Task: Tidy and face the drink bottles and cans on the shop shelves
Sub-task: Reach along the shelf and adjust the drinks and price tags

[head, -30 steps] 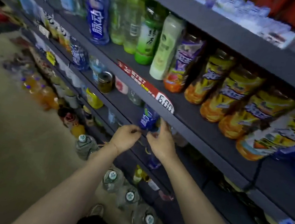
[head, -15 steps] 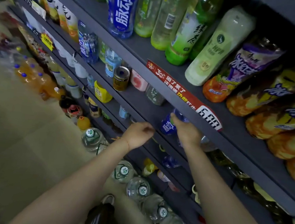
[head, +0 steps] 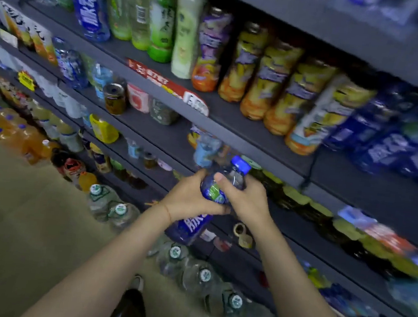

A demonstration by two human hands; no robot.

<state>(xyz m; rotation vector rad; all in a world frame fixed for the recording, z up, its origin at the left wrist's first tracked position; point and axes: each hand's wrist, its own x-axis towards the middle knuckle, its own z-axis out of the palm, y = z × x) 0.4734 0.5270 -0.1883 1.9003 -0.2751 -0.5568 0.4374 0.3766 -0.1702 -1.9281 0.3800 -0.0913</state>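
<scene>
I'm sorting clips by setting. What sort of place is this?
Most likely the drinks aisle of a small shop. Dark grey shelves carry rows of bottled drinks, a red price strip is fixed to one shelf edge, and large clear water jugs line the floor. Both hands hold a blue-capped blue bottle.

I see both hands gripping a blue bottle [head: 221, 193]: left hand [head: 189, 200] at nine o'clock, right hand [head: 246, 201] at three.

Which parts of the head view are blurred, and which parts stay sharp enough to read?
Head view: the right side is smeared by motion, so the dark blue bottles there are unreadable; the held blue bottle and both hands, left hand, right hand, are fairly sharp; lighting is dim.
</scene>
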